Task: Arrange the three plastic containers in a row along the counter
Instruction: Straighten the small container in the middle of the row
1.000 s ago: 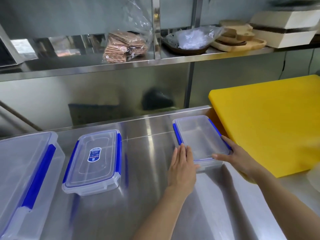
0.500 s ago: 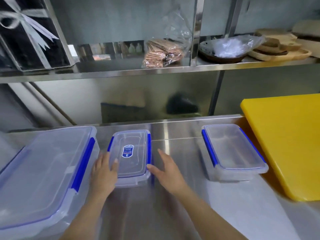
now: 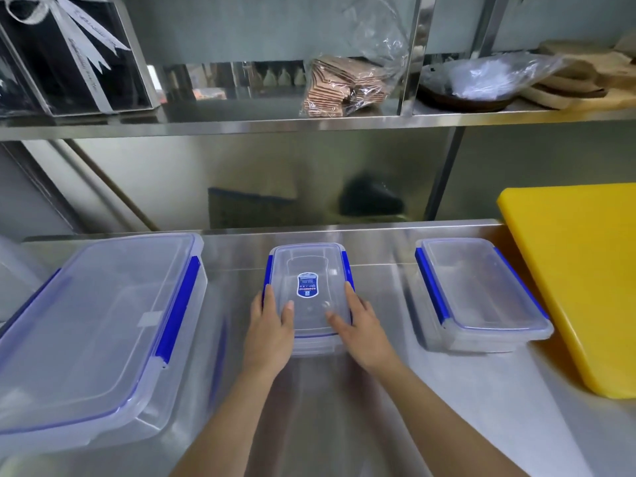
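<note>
Three clear plastic containers with blue clips stand on the steel counter (image 3: 378, 390). The large container (image 3: 99, 325) is at the left, the labelled middle container (image 3: 308, 270) sits in the centre, and the right container (image 3: 478, 290) stands beside the yellow board. My left hand (image 3: 270, 330) grips the near left side of the middle container, thumb on its lid. My right hand (image 3: 361, 327) grips its near right side in the same way. The middle container lies straight, its long side pointing away from me.
A thick yellow cutting board (image 3: 581, 277) covers the counter at the right. Above, a steel shelf (image 3: 309, 123) carries a black gift box with ribbon (image 3: 69, 53), a bag of brown paper items (image 3: 344, 86), a wrapped dark dish (image 3: 478, 86) and wooden boards (image 3: 585, 80).
Both hands left the right container and came to the middle one, closing on its sides. The middle container has shifted right, away from the large one, and now lies straight.
</note>
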The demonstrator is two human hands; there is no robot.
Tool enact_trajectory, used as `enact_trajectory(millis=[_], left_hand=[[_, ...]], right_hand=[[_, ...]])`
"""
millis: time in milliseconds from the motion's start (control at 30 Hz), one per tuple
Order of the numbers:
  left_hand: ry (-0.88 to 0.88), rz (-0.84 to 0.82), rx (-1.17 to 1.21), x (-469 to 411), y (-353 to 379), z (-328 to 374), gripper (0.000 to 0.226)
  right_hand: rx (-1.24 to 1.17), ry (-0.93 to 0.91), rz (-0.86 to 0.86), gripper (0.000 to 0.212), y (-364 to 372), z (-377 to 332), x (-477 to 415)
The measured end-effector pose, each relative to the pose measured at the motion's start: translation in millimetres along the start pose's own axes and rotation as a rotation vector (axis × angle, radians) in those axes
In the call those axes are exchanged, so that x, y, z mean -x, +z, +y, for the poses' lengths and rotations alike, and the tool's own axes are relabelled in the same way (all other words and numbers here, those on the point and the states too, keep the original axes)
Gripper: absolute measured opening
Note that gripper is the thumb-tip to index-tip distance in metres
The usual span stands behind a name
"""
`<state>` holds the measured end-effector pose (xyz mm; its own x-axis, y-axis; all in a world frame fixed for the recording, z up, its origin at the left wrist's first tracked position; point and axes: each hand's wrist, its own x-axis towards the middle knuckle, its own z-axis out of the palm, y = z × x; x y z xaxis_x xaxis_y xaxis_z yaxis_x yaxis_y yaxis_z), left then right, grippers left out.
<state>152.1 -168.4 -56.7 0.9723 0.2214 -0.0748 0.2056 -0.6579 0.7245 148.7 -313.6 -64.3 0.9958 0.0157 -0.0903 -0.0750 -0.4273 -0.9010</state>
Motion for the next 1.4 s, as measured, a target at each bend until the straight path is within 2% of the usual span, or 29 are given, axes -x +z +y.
enact_trajectory(millis=[33,100,200,267,333,433,500,567,733,867,933,1033,1400], left_hand=[[0.007,-0.003,-0.021,0.2,3.4,2.2,0.056],[-0.053,0.114,-0.01,11.0,-45.0,-35.0,0.056],[-0.083,0.105,-0.035,3.8,-48.9,-49.9,0.057],[-0.086,0.074,-0.089,4.2,-51.0,-49.4,0.061],[-0.051,0.098,-0.132,6.1,-56.8,-49.0,0.066],[0.004,0.282,-0.105,7.8,-90.7,-42.4,0.065],[0.067,0.451,-0.114,7.0,-121.1,-40.2,0.056],[0.094,0.53,-0.174,2.4,-143.3,-44.7,0.049],[-0.114,0.498,-0.45,-9.2,-196.6,-106.3,0.054],[-0.345,0.359,-0.499,1.8,-223.2,-153.3,0.068],[-0.36,0.292,-0.45,2.9,-225.3,-161.9,0.074],[-0.376,0.215,-0.471,2.4,-226.2,-159.9,0.07],[-0.366,0.222,-0.546,8.7,-216.3,-150.0,0.067]], right_hand=[[0.002,-0.011,0.004,0.06,-2.1,2.9,1.3],[0.057,-0.066,-0.133,0.061,42.3,-35.4,15.6],[0.102,-0.07,-0.166,0.063,50.2,-41.5,13.0],[0.171,-0.055,-0.148,0.065,50.7,-38.9,10.1],[0.268,-0.073,-0.049,0.067,49.0,-38.5,12.4],[0.285,-0.161,0.135,0.058,48.4,-50.6,14.0],[0.293,-0.226,0.148,0.053,52.4,-63.3,15.5],[0.281,-0.24,0.096,0.051,57.8,-69.7,18.3],[0.096,-0.112,-0.169,0.064,104.9,-92.2,31.9],[-0.111,-0.021,-0.338,0.065,148.3,-117.8,39.2],[-0.122,-0.019,-0.356,0.069,167.0,-122.3,40.2],[-0.161,0.002,-0.356,0.074,185.9,-117.3,39.0],[-0.16,0.038,-0.353,0.063,177.8,-115.1,41.7]])
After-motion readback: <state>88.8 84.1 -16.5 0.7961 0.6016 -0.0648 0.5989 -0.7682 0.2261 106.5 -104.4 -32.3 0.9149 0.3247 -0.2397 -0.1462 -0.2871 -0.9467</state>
